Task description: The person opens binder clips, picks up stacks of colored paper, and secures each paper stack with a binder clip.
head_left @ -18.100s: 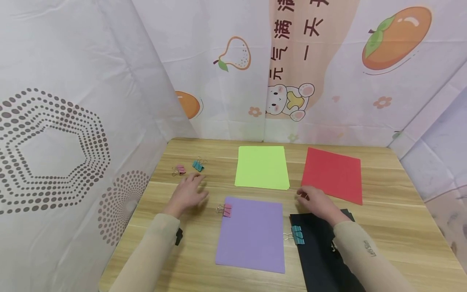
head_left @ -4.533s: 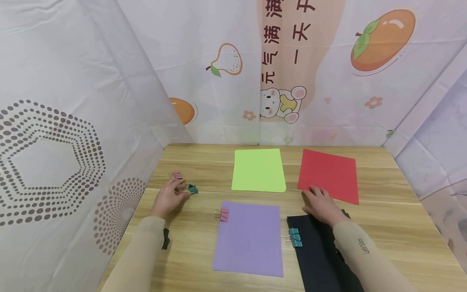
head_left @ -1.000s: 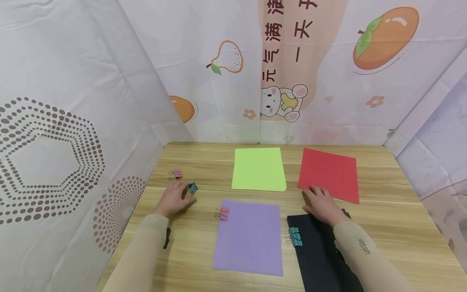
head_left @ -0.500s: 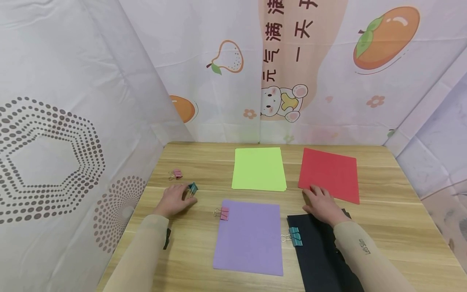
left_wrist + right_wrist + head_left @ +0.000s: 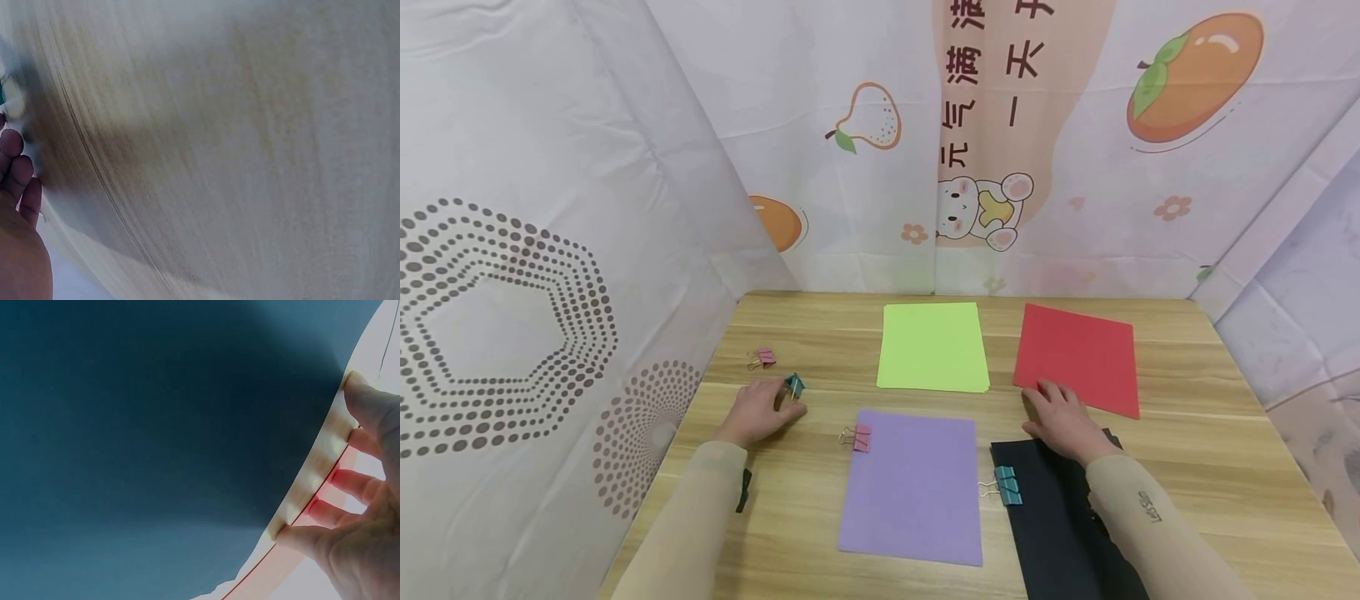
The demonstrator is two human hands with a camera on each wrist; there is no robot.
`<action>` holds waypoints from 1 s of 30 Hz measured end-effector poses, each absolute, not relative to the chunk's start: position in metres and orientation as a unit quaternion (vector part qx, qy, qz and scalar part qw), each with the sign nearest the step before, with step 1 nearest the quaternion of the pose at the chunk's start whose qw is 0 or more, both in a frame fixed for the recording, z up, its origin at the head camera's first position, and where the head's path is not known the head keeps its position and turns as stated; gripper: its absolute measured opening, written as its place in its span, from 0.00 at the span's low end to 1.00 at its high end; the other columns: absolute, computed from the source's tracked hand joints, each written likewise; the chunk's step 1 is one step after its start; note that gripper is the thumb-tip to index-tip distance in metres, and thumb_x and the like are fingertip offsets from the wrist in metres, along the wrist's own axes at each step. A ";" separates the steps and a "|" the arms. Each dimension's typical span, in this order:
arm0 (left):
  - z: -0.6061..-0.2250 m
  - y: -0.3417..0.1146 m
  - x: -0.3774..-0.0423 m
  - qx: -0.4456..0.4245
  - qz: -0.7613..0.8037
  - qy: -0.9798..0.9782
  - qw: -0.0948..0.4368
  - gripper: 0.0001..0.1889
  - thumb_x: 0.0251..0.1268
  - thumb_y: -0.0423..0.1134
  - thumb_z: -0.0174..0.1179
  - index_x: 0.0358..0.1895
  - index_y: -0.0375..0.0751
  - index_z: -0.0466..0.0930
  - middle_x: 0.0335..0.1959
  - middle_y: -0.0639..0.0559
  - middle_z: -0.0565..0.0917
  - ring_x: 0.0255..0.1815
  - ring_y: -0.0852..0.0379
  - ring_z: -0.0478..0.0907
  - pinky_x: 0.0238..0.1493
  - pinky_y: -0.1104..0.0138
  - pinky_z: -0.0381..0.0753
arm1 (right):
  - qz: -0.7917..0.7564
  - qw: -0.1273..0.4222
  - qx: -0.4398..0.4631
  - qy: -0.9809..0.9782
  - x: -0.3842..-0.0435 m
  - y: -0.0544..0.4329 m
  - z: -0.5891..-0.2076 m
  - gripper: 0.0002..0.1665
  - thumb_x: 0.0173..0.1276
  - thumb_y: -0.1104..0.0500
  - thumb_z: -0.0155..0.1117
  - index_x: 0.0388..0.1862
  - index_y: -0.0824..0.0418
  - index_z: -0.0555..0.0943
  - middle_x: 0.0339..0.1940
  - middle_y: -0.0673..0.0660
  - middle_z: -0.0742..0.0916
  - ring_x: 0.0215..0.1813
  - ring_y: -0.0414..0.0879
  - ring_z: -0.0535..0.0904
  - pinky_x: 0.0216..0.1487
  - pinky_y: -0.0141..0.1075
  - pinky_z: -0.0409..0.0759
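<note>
My left hand (image 5: 760, 411) pinches a teal binder clip (image 5: 794, 384) low over the table's left side. In the left wrist view that hand's curled fingers (image 5: 19, 169) show at the left edge, with only a sliver of teal beyond them. A loose pink binder clip (image 5: 764, 357) lies just behind the hand. My right hand (image 5: 1063, 421) rests with spread, relaxed fingers at the near left corner of the red paper (image 5: 1078, 358). Below its wrist is a black sheet (image 5: 1045, 517), partly hidden by the sleeve, with a teal binder clip (image 5: 1008, 486) on its left edge.
A purple paper stack (image 5: 913, 492) lies front and centre, a pink binder clip (image 5: 861, 438) on its upper left edge. Yellow-green paper (image 5: 932, 346) sits behind it. White printed curtains (image 5: 865, 208) hang along the table's back and left side.
Since the oldest frame, the left hand has taken the teal clip and brought it nearer; the right hand has moved to the red paper. Lately the held clip has turned slightly.
</note>
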State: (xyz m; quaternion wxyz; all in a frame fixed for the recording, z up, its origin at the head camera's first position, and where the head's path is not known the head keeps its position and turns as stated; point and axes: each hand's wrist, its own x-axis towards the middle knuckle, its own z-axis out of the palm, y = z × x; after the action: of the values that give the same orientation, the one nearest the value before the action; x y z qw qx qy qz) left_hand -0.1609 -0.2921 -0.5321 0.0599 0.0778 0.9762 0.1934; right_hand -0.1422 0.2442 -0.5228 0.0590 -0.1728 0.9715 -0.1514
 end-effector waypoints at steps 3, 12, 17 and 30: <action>-0.532 -0.292 -0.161 0.074 0.196 0.976 0.064 0.31 0.68 0.64 0.61 0.56 0.39 0.80 0.50 0.42 0.83 0.57 0.39 0.75 0.66 0.37 0.65 | -0.152 0.060 -0.173 0.971 -0.142 0.244 -0.523 0.35 0.69 0.56 0.71 0.69 0.70 0.71 0.69 0.79 0.70 0.68 0.80 0.63 0.63 0.73 0.67; -0.531 -0.292 -0.161 0.066 0.190 0.978 0.064 0.23 0.68 0.64 0.60 0.39 0.45 0.77 0.35 0.47 0.78 0.45 0.43 0.74 0.59 0.39 0.70 | -0.150 0.059 -0.173 0.972 -0.142 0.244 -0.524 0.35 0.69 0.56 0.71 0.69 0.70 0.71 0.69 0.79 0.70 0.68 0.79 0.63 0.63 0.73 0.67; -0.533 -0.291 -0.163 0.063 0.187 0.979 0.062 0.20 0.70 0.60 0.60 0.39 0.46 0.77 0.28 0.51 0.74 0.35 0.49 0.70 0.45 0.49 0.73 | -0.143 0.058 -0.171 0.973 -0.142 0.244 -0.525 0.35 0.69 0.56 0.71 0.69 0.70 0.71 0.69 0.78 0.70 0.68 0.79 0.64 0.63 0.72 0.68; -0.536 -0.294 -0.164 0.056 0.182 0.980 0.061 0.28 0.73 0.57 0.57 0.56 0.32 0.78 0.37 0.45 0.80 0.44 0.43 0.78 0.53 0.43 0.78 | -0.133 0.056 -0.174 0.974 -0.142 0.245 -0.526 0.35 0.69 0.56 0.70 0.69 0.70 0.71 0.69 0.79 0.70 0.68 0.79 0.64 0.63 0.72 0.68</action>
State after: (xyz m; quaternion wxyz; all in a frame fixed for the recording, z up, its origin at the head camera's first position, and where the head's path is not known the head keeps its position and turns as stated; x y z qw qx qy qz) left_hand -0.1645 -0.2943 -0.5364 0.0606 0.0555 0.9799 0.1816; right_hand -0.1425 0.2447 -0.5256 0.0563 -0.1742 0.9740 -0.1333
